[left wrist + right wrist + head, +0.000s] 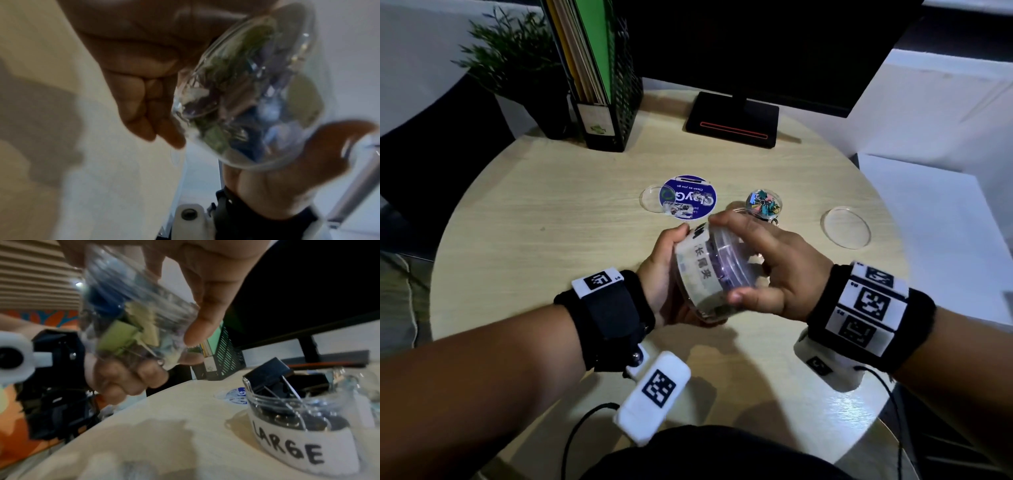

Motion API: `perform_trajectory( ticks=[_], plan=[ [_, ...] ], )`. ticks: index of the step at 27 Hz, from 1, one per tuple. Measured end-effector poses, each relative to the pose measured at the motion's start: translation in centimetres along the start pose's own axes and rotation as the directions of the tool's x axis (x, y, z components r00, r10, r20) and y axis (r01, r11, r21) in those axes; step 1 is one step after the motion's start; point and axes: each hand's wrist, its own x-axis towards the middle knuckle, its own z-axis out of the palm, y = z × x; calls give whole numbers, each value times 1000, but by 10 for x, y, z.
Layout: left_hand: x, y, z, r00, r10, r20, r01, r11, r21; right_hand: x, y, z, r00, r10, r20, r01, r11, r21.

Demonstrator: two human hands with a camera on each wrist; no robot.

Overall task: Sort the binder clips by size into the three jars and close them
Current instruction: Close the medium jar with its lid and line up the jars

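Note:
A clear jar with a printed paper band lies tilted on its side in the air over the table's middle. My left hand cups its base, and my right hand curls round its clear lid end. Green, yellow and blue binder clips show inside the jar, and its base shows too. A small open jar of colourful clips stands just behind my hands. An open jar marked LARGE holds black clips; my right hand hides it in the head view.
One loose clear lid lies at the right of the round wooden table. Another lid lies at the centre beside a blue round card. A monitor stand, file holder and plant line the back.

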Motion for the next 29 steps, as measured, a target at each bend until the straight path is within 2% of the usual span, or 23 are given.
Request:
perform_trajectory(
  ticks=[2, 4, 6, 7, 10, 12, 14, 15, 17, 19, 20, 21, 23, 27, 29],
  plan=[
    [-5, 2, -2, 998, -58, -32, 57, 998, -19, 2, -2, -1, 991, -133, 12, 134, 986, -95],
    [-4, 3, -5, 993, 0, -116, -3, 1000, -31, 3, 1, 0, 965, -259, 33, 260, 948, -184],
    [-4, 5, -9, 982, 60, -179, -62, 998, -3, 3, 4, 2, 952, -299, 62, 305, 923, -235],
    [-3, 6, -9, 983, 30, -182, -31, 999, -7, 3, 6, 3, 952, -298, 69, 306, 921, -240],
    [-5, 5, -9, 985, -173, 2, 172, 984, -41, 3, 9, 7, 962, -270, 48, 273, 932, -238],
    [-4, 2, -11, 989, -151, -1, 151, 988, -15, 2, 10, 9, 973, -230, 6, 227, 958, -173],
    [-5, 4, -3, 997, -71, -10, 71, 997, 32, 0, 8, 13, 993, -101, -66, 99, 995, -22],
    [-3, 6, 0, 998, -2, -55, 6, 997, 82, -1, 7, 19, 994, -13, -107, 22, 997, 80],
    [4, 8, 7, 980, 176, -91, -143, 947, 286, -1, 10, 34, 970, 156, -185, -86, 938, 337],
    [10, 6, 3, 934, 331, -133, -234, 851, 470, -2, 16, 49, 938, 267, -220, -119, 846, 520],
    [10, 4, 0, 917, 375, -136, -262, 822, 505, -3, 16, 52, 931, 294, -216, -132, 824, 551],
    [7, 0, -5, 908, 410, -88, -309, 796, 521, -3, 16, 53, 932, 302, -202, -145, 819, 556],
    [0, -7, -10, 906, 423, -15, -345, 757, 554, -3, 15, 51, 936, 312, -164, -168, 803, 571],
    [0, -4, -9, 904, 426, -37, -353, 792, 497, 2, 14, 46, 930, 354, -97, -218, 746, 629],
    [1, -11, -17, 865, 492, 95, -453, 687, 568, 6, 11, 41, 924, 381, -34, -260, 690, 675]
  ],
)
